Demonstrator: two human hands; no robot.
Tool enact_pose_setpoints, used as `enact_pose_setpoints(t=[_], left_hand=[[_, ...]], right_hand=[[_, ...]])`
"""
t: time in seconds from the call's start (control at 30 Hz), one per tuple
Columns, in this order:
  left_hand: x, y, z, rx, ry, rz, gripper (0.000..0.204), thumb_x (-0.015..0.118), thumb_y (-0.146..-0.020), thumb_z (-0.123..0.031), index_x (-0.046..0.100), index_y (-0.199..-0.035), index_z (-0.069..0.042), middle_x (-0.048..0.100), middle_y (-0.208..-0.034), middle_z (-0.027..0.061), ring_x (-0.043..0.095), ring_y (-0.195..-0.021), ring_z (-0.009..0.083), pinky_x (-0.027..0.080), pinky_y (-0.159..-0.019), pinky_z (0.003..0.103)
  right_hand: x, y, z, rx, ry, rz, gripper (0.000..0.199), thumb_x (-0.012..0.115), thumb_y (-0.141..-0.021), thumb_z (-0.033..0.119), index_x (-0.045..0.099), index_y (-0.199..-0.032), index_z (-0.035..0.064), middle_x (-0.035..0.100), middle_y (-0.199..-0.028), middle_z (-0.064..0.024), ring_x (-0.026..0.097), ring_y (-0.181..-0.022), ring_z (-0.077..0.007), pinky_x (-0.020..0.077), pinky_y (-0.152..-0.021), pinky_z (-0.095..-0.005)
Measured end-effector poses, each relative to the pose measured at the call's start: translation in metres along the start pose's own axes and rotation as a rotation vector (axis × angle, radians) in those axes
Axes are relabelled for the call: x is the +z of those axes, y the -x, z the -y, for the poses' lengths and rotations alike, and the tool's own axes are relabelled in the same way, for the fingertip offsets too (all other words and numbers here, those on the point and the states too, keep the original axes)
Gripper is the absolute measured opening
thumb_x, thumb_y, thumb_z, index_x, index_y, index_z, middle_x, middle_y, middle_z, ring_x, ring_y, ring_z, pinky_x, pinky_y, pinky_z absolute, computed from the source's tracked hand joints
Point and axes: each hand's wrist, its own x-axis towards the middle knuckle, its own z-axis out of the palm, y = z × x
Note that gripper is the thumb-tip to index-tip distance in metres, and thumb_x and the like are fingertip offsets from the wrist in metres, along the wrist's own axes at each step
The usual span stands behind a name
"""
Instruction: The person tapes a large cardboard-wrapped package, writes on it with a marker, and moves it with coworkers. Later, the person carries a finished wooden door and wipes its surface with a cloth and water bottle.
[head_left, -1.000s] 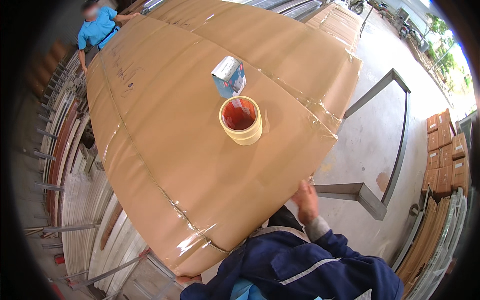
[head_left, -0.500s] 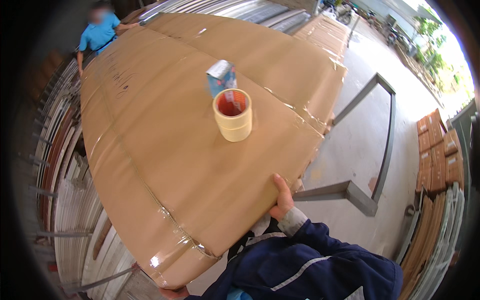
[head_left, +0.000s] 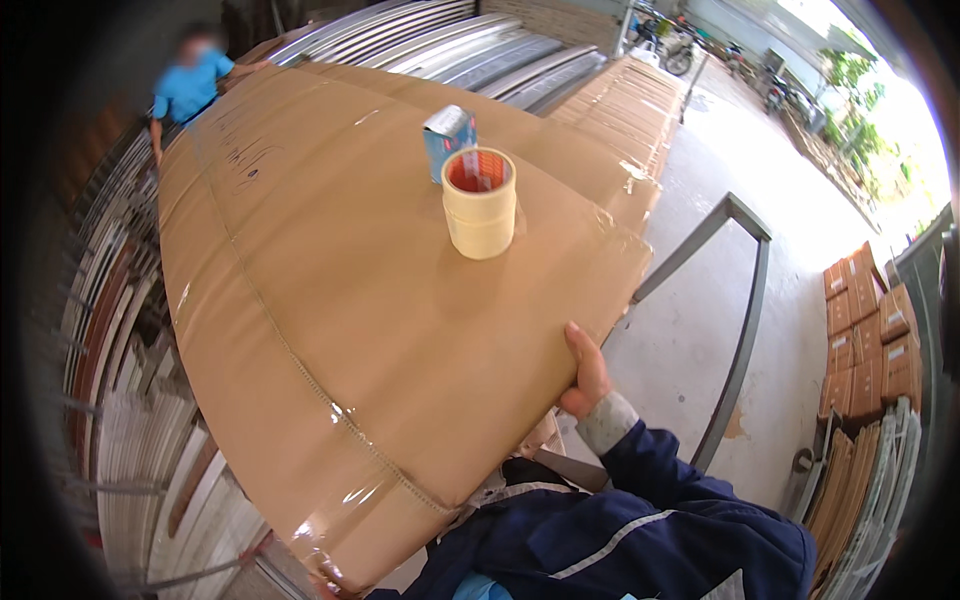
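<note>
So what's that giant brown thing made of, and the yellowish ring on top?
The big brown package looks like cardboard: matte tan, with shiny clear tape along its seams. The ring seems to be a stack of packing tape rolls, glossy beige with a reddish inner core. The right hand grips the package's edge.

Long flat cardboard-wrapped package (head_left: 350, 300): brown, taped seams glossy, lying level, stretching away lengthwise; near right edge gripped by right hand (head_left: 585, 375), thumb on top face.
</note>
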Motion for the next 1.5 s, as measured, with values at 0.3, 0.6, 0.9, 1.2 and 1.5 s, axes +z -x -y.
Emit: enact_pose_setpoints(t=[0.3,0.6,0.9,1.2,1.5], left_hand=[[0.195,0.031,0.072,-0.281,-0.631,0.693,0.055,0.059,-0.103,-0.037,0.053,-0.139,0.004,0.064,-0.134,0.0135,0.064,-0.12,0.0243,0.053,-0.099,0.044],[0.372,0.044,0.117,-0.452,-0.66,1.111,0.047,0.061,-0.104,-0.016,0.049,-0.146,0.001,0.059,-0.141,0.0132,0.057,-0.129,0.0259,0.044,-0.112,0.041],[0.406,0.01,0.091,-0.468,-1.461,1.734,0.046,0.059,-0.107,-0.035,0.059,-0.136,0.001,0.065,-0.132,0.0147,0.06,-0.125,0.0239,0.048,-0.105,0.04],[0.748,-0.15,-0.083,0.222,-1.141,1.557,0.053,0.072,-0.097,-0.027,0.051,-0.14,-0.005,0.07,-0.107,0.0094,0.069,-0.101,0.0187,0.056,-0.088,0.035],[1.032,-0.132,0.049,1.129,-0.84,1.061,0.124,0.091,-0.066,-0.057,0.03,-0.151,0.01,0.056,-0.139,0.0327,0.058,-0.129,0.04,0.048,-0.106,0.044]], right_hand=[[-0.06,-0.202,0.185,-0.173,0.031,-0.071,0.039,0.065,-0.098,0.011,0.057,-0.133,-0.0053,0.066,-0.126,-0.0166,0.066,-0.113,-0.0334,0.0569,-0.097,-0.0484],[-0.123,-0.364,0.252,-0.223,0.085,-0.14,0.04,0.066,-0.1,0.014,0.056,-0.131,-0.0097,0.067,-0.123,-0.0206,0.069,-0.107,-0.0331,0.0591,-0.093,-0.0448],[-0.082,-0.331,0.256,-0.602,0.995,-0.623,0.089,0.085,-0.083,0.042,0.046,-0.142,-0.0116,0.06,-0.135,-0.0276,0.064,-0.12,-0.0341,0.0543,-0.1,-0.0437],[0.084,-0.372,0.227,-0.796,0.917,-0.445,0.131,0.095,-0.067,0.046,0.019,-0.159,-0.0057,0.047,-0.148,-0.0327,0.05,-0.139,-0.0355,0.0465,-0.11,-0.0401],[0.108,-0.432,0.181,-0.993,1.027,-0.729,0.106,0.091,-0.069,0.034,0.034,-0.152,0.0017,0.054,-0.14,-0.0206,0.052,-0.133,-0.0349,0.0431,-0.111,-0.0441]])
